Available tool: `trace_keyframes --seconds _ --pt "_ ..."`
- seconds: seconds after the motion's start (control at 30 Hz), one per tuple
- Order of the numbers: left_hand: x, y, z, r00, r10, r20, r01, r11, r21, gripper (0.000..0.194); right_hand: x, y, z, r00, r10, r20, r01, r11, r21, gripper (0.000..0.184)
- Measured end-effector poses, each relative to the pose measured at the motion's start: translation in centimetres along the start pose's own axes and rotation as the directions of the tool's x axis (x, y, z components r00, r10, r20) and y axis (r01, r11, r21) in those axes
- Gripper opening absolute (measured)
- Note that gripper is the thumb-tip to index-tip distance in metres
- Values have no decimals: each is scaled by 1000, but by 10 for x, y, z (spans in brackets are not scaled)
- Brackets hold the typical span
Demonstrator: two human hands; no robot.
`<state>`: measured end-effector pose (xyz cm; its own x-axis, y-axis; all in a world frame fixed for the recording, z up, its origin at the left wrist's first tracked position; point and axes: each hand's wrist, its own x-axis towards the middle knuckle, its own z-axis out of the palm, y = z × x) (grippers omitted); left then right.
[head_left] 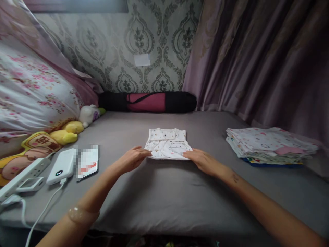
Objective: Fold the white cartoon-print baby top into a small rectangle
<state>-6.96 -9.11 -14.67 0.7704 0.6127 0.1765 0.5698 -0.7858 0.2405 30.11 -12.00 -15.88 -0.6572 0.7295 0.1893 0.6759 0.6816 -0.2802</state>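
A small white printed garment (168, 143), folded into a flat rectangle, lies on the grey bed sheet (164, 192) in the middle. My left hand (132, 158) rests at its near left corner, fingers curled onto the edge. My right hand (203, 160) lies at its near right corner, fingers flat on the sheet and touching the fabric edge. Neither hand lifts the garment off the sheet.
A stack of folded printed clothes (269, 144) sits at the right. A rolled black-and-pink mat (147, 102) lies against the patterned wall. At the left are a white power bank (62, 165), a phone (87, 161), a power strip (23, 175), plush toys (67, 132) and floral bedding. Curtains hang on the right.
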Motion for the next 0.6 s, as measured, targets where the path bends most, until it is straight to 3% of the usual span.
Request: trace_keyframes --seconds 0.13,0.23,0.33,0.4,0.6 --pt "-8 6 1 998 -19 -53 13 994 -108 33 -8 -7 -4 1000 -7 28 5 999 48 44" --pt "2 2 4 975 -198 -100 176 965 -195 31 6 -1 -10 999 50 -3 -49 991 124 40" --pt "24 -8 7 894 -412 -176 352 889 -291 27 29 12 -13 977 193 -90 -173 967 189 32" --pt "41 -16 9 829 -513 -223 421 834 -356 23 45 21 -11 939 302 -165 -267 942 201 29" --pt "92 -41 18 644 -718 -263 605 689 -400 23 89 44 3 745 601 -289 -580 798 166 24"
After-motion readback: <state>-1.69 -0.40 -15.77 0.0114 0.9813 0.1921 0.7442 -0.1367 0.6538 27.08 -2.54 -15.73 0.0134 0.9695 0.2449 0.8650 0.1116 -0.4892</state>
